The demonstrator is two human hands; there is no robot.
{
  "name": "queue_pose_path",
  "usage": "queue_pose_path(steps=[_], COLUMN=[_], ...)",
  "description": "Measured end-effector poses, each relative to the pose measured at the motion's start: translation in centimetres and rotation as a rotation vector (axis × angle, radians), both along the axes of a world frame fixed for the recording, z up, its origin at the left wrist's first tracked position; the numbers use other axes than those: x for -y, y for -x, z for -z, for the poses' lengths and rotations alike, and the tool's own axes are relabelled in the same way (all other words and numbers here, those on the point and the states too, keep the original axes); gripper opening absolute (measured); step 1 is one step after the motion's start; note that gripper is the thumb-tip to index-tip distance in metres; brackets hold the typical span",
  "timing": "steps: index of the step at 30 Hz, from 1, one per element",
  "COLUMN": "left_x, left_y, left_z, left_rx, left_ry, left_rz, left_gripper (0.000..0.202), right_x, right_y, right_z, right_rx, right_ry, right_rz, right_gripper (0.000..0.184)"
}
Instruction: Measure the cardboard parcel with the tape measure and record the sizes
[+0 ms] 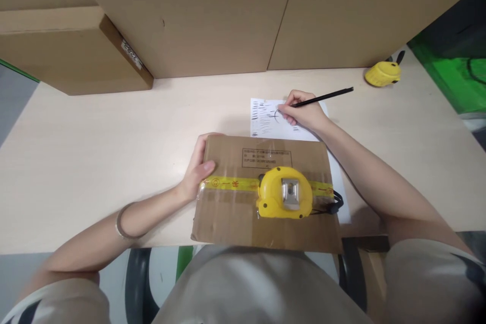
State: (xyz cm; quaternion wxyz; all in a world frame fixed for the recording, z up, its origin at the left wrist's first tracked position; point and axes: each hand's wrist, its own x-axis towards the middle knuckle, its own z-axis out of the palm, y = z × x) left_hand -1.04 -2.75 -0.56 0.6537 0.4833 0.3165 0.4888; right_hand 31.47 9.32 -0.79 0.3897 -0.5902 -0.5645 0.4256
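A black pencil (pixel 322 96) is pinched in my right hand (pixel 301 110), its lower end hidden by the fingers over a white sheet of paper (pixel 266 132). Rows of short dark strokes and a curved line with a cross mark show on the sheet. My left hand (pixel 198 169) grips the left edge of a taped cardboard box (pixel 228 217), thumb on top. Lying on that box is a yellow tape measure (pixel 271 192) with a metal clip and a black wrist strap. The box covers the near part of the paper.
Large cardboard boxes (pixel 212 20) stand along the back of the pale table (pixel 94 152). Another carton (pixel 76 61) with a label is at the left. A second yellow tape measure (pixel 382 74) sits at the back right, near the boxes. A chair armrest (pixel 138 283) is below the table edge.
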Motion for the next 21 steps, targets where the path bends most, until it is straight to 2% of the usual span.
queue_pose_path(steps=[4,9,15,21], left_x=[-0.06,-0.3,-0.27,-0.29], left_y=[-0.01,0.1,0.03,0.09], left_z=[0.02,0.54,0.23,0.34], left_rx=[-0.009,-0.02,-0.026,-0.018], left_ry=[-0.004,-0.021,-0.025,-0.034], left_rz=[0.004,0.008,0.021,0.024], left_gripper=[0.06,0.061,0.063,0.064], right_x=[0.04,0.06,0.04,0.23], right_y=[-0.09,-0.44,-0.19,-0.03], right_z=[0.04,-0.14,0.13,0.14], right_rx=[-0.004,0.011,-0.014,-0.01], right_ry=[-0.003,0.02,-0.034,-0.024], right_rz=[0.004,-0.072,0.025,0.036], right_gripper=[0.041,0.044,0.04,0.039])
